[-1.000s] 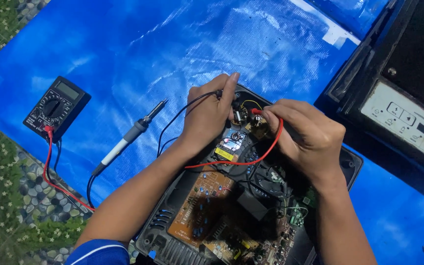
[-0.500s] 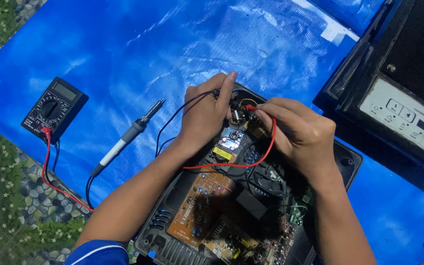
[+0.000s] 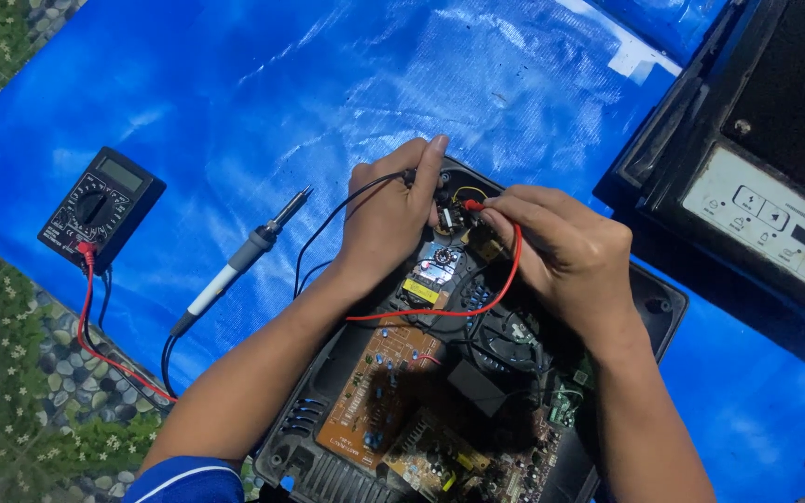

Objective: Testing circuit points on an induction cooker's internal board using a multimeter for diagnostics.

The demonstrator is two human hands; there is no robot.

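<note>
An opened black appliance base (image 3: pixel 654 307) lies on a blue tarp, its brown circuit board (image 3: pixel 379 391) and wiring exposed. My left hand (image 3: pixel 388 219) pinches a black test probe against the parts at the far end of the board. My right hand (image 3: pixel 561 251) holds a red test probe (image 3: pixel 473 205) on the same spot, its red lead (image 3: pixel 505 279) looping back across the board. Both leads run to a black multimeter (image 3: pixel 100 205) at the left.
A soldering iron (image 3: pixel 244 256) with a white handle lies on the tarp (image 3: pixel 477 84) between the multimeter and the base. The appliance's black top cover with a control panel (image 3: pixel 775 219) sits at the right. Pebbled, flower-patterned ground (image 3: pixel 20 391) shows at the lower left.
My hands shifted only slightly over the board; both probes stay on the same cluster of parts.
</note>
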